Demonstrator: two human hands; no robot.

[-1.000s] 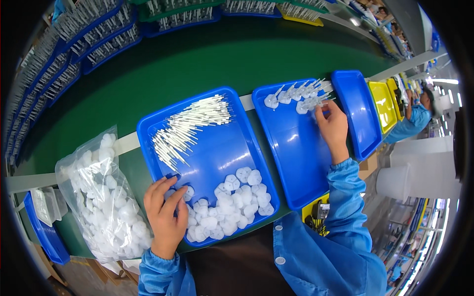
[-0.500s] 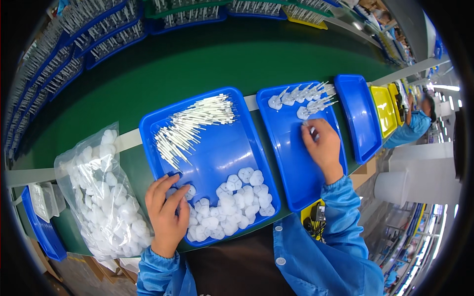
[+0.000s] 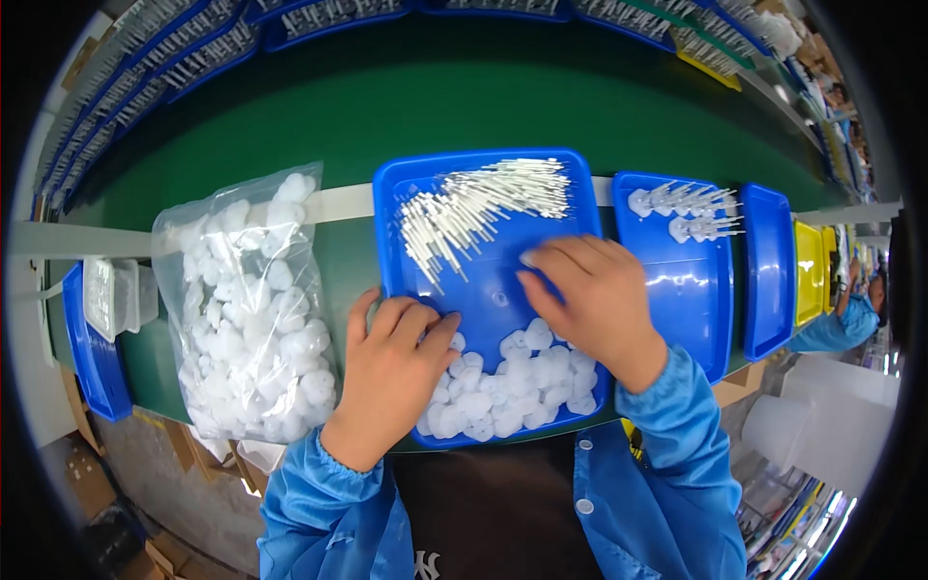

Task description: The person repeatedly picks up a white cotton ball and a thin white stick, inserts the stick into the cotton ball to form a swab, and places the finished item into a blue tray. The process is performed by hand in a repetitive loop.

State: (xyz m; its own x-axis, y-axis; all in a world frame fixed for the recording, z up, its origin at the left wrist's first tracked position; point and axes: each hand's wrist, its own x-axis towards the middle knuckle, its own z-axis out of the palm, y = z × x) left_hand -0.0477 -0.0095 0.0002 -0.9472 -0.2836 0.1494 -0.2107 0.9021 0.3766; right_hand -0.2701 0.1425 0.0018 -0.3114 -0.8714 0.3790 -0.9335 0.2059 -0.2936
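Observation:
My left hand (image 3: 391, 360) is at the left edge of a blue tray (image 3: 488, 309), its fingers curled down and the tips hidden. A pale disc-like piece (image 3: 457, 341) shows beside its thumb. Above the middle of this tray is my right hand (image 3: 599, 302), slightly blurred, with thumb and forefinger apart and nothing visible between them. Thin white sticks (image 3: 483, 208) lie in a loose fan at the tray's far side. A heap of translucent white plastic discs (image 3: 512, 391) fills the near side. In the second blue tray (image 3: 677, 309), discs with sticks standing in them (image 3: 686, 203) form two rows.
A clear bag of white discs (image 3: 253, 314) lies to the left on the green table (image 3: 464, 106). Clear plastic containers (image 3: 111, 298) stand farther left. Another blue tray (image 3: 768, 280) and a yellow one (image 3: 809, 275) are rightward. Filled trays line the far side; a co-worker's blue sleeve (image 3: 841, 327) shows.
My right hand has moved left from the second tray's rows to above the first tray. The view has shifted, so the trays appear farther right. My left hand stays by the first tray, fingers more curled.

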